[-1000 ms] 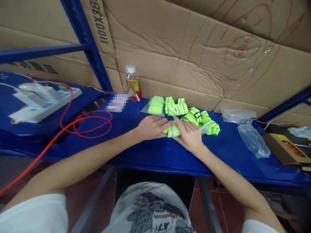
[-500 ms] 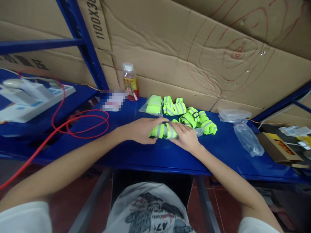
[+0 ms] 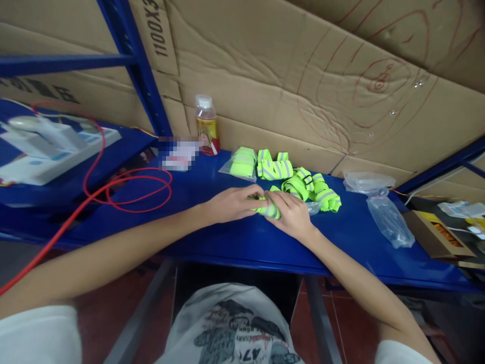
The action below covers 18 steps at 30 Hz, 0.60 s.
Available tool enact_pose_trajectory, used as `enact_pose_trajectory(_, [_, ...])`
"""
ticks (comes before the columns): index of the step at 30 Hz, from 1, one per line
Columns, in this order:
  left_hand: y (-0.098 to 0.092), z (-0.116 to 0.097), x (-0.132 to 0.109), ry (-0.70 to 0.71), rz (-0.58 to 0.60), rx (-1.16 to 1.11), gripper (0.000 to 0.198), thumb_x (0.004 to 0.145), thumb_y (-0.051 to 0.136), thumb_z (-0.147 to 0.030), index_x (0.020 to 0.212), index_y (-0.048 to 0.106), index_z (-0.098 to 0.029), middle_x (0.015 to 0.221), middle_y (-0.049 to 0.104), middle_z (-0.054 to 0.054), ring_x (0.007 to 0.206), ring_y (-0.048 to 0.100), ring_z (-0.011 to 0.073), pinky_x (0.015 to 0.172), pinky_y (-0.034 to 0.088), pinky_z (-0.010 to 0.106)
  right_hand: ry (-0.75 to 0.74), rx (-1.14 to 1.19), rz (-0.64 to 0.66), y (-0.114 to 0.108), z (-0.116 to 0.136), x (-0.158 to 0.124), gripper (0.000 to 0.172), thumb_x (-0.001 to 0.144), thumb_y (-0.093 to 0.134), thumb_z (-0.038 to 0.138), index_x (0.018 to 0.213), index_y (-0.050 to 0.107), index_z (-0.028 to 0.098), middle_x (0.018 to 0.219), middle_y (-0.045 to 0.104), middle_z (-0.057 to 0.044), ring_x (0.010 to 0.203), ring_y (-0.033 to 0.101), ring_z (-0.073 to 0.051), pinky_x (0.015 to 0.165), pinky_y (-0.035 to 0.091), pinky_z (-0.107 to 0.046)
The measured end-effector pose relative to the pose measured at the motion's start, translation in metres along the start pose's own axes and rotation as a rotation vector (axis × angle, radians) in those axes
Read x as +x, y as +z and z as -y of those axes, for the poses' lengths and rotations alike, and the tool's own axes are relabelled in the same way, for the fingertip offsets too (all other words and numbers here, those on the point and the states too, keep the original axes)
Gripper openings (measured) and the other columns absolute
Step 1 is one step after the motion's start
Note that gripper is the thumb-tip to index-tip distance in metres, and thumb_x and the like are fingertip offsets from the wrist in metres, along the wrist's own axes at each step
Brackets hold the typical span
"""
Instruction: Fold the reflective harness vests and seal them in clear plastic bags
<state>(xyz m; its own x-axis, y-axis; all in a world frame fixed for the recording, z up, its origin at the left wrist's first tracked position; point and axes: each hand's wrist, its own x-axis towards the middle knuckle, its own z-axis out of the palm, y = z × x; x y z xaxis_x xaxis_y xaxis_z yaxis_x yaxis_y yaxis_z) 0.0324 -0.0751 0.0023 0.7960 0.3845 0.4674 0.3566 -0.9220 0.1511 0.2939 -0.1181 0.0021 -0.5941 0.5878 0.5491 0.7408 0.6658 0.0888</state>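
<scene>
Between my two hands is a folded neon-yellow reflective strap (image 3: 271, 209) with grey stripes, just above the blue table. My left hand (image 3: 235, 203) closes on its left end, fingertips curled over the top. My right hand (image 3: 291, 213) wraps round the right end, hiding much of it. Right behind the hands lie loose reflective straps (image 3: 297, 185), one with a black buckle. Another strap bundle (image 3: 327, 198) sits to their right, and an upright looped strap (image 3: 275, 168) stands farther back. A packed strap in a clear bag (image 3: 243, 163) lies at the back left.
A bottle with a white cap (image 3: 207, 126) stands against the cardboard wall (image 3: 257, 60). Clear plastic bags (image 3: 390, 220) and an open carton (image 3: 435, 232) are on the right. A red cable (image 3: 140, 207) and a white power strip (image 3: 56, 162) occupy the left of the blue table (image 3: 212, 242).
My left hand has slid right, closer to my right hand, and its fingers now curl over the strap. Less of the strap shows between the hands.
</scene>
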Motion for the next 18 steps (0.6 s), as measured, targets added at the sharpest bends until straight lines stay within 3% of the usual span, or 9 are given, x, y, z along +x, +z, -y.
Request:
enact_pose_trajectory(2, [-0.005,0.002,0.000,-0.042,-0.010,-0.087,0.034,0.101,0.068,-0.025,0.134,0.072,-0.031,0.133,0.074,0.006,0.117,0.074,0.0204,0.097,0.060,0.029,-0.005,0.006,-0.005,0.000,-0.003,-0.001,0.044,0.102,0.070,0.041,0.140,0.069,0.017,0.130,0.081,-0.015,0.113,0.079,-0.033,0.094,0.063,-0.041])
enact_pose_trajectory(6, [-0.025,0.007,0.001,-0.083,0.039,-0.150,0.054,0.092,0.079,-0.030,0.143,0.064,-0.028,0.137,0.075,0.006,0.127,0.071,0.0253,0.116,0.052,0.038,-0.014,0.018,-0.015,-0.001,-0.009,-0.004,0.040,0.105,0.067,0.043,0.136,0.070,0.017,0.127,0.082,-0.013,0.110,0.080,-0.030,0.094,0.062,-0.039])
enact_pose_trajectory(9, [-0.031,0.009,-0.001,-0.111,0.075,-0.070,0.048,0.093,0.076,-0.032,0.139,0.065,-0.026,0.141,0.073,0.009,0.131,0.069,0.0273,0.111,0.054,0.038,-0.009,0.031,-0.020,-0.001,-0.009,-0.006,0.041,0.103,0.069,0.043,0.135,0.071,0.017,0.127,0.082,-0.013,0.110,0.080,-0.030,0.096,0.062,-0.039])
enact_pose_trajectory(13, [-0.022,0.014,-0.003,-0.131,0.121,-0.067,0.040,0.098,0.069,-0.031,0.137,0.068,-0.024,0.132,0.076,0.008,0.112,0.077,0.0237,0.094,0.059,0.031,0.017,0.030,-0.006,-0.001,-0.004,-0.004,0.043,0.102,0.071,0.043,0.137,0.070,0.019,0.130,0.081,-0.013,0.112,0.079,-0.031,0.095,0.063,-0.040])
enact_pose_trajectory(18, [-0.010,0.010,-0.002,-0.078,0.027,-0.079,0.036,0.105,0.060,-0.029,0.138,0.070,-0.018,0.128,0.075,0.012,0.110,0.076,0.0225,0.099,0.060,0.031,0.056,0.015,-0.045,-0.001,0.000,-0.002,0.056,0.098,0.075,0.048,0.143,0.068,0.016,0.133,0.079,-0.016,0.114,0.079,-0.034,0.094,0.064,-0.041])
